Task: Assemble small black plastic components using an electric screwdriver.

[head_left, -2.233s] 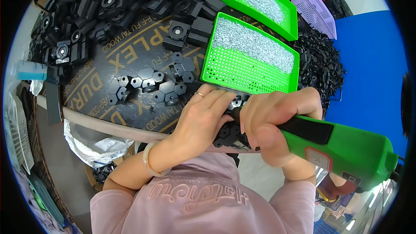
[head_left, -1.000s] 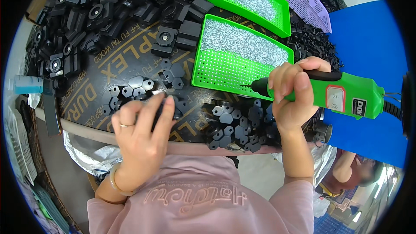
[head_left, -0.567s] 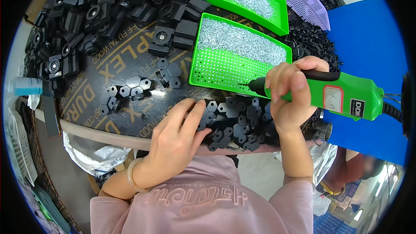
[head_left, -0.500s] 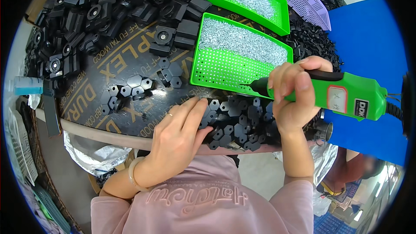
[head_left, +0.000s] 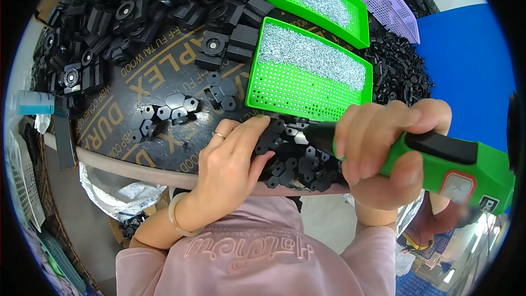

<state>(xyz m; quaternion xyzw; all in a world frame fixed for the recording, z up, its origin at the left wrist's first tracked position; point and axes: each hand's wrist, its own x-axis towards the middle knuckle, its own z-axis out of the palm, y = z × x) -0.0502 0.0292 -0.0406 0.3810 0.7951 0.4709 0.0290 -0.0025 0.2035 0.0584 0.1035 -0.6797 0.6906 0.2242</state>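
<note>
My right hand [head_left: 392,151] is wrapped round a green and black electric screwdriver [head_left: 479,178], which lies almost level. Its dark nose points left, low over the small black plastic parts [head_left: 304,170] near the table's front edge. The tip is hard to make out among the dark pieces. My left hand [head_left: 233,156], fingers together and thumb below, closes on a black plastic part [head_left: 272,136] at the left end of that group. The fingers cover some of this part. Left of this hand lie more hexagon-patterned black pieces [head_left: 175,107].
Behind the small parts sits a green perforated tray [head_left: 307,90] of silvery screws, with a second green tray [head_left: 359,30] beyond. Large black housings [head_left: 126,16] fill the far left. Black small pieces [head_left: 400,63] and a lilac basket [head_left: 386,8] are at right.
My right hand has come lower and nearer, bringing the screwdriver's nose from the tray's edge down to the black parts. My left hand has barely shifted.
</note>
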